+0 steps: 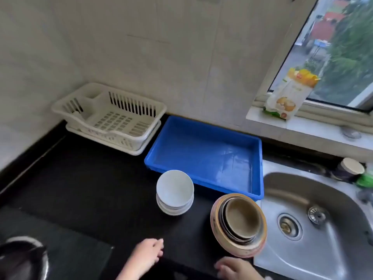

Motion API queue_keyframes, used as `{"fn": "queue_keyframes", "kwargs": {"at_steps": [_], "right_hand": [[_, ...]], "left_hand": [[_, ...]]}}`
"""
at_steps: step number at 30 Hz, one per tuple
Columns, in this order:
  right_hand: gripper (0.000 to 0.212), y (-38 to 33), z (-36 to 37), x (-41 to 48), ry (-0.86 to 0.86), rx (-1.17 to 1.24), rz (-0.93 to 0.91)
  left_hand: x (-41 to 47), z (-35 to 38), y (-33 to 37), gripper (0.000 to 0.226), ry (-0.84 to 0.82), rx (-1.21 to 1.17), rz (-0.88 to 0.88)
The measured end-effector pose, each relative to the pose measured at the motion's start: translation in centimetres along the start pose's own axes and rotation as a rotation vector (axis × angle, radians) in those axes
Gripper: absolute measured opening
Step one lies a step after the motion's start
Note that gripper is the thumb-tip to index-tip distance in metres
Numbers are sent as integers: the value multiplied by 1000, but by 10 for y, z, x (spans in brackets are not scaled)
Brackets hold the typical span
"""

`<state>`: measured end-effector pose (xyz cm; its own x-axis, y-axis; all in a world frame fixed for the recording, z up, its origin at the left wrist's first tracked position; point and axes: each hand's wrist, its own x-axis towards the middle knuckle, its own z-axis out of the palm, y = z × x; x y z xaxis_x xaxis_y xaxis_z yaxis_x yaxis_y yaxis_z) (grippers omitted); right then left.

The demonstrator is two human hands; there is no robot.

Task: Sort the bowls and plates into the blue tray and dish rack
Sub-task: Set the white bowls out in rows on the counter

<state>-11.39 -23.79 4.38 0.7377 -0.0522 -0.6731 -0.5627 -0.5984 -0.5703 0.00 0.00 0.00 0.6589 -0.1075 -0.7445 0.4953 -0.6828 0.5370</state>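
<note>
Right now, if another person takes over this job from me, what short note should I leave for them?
Left hand: relaxed, holds nothing. Right hand: also holds nothing, near the brown stack beside the sink. White stack stands in front of the blue tray; dish rack is back left. Done: nothing; tray and rack hold no dishes. Left: sort both stacks.

One head-worn view looks forward and down from the near edge of the counter toward the tiled wall behind it (wide-angle, so lines bow). It sits close, perhaps slightly tilted, with the sink at the right edge.
</note>
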Motion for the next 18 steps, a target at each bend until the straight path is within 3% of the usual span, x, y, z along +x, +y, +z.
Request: {"fn": "queue_keyframes", "kwargs": {"at_steps": [3,5,10,18], "right_hand": [[18,-53,-31,34,105,150,-28],[19,-86,-50,56,241,93,-97],[41,-136,-67,114,369,-138,-42],[14,-159,-56,136,394,-359,-37]], "left_hand": [[4,-28,33,26,278,-93,206],[2,-42,61,29,375,-143,292],[13,-49,90,26,432,-137,336],[28,-49,90,31,397,-207,250]]}}
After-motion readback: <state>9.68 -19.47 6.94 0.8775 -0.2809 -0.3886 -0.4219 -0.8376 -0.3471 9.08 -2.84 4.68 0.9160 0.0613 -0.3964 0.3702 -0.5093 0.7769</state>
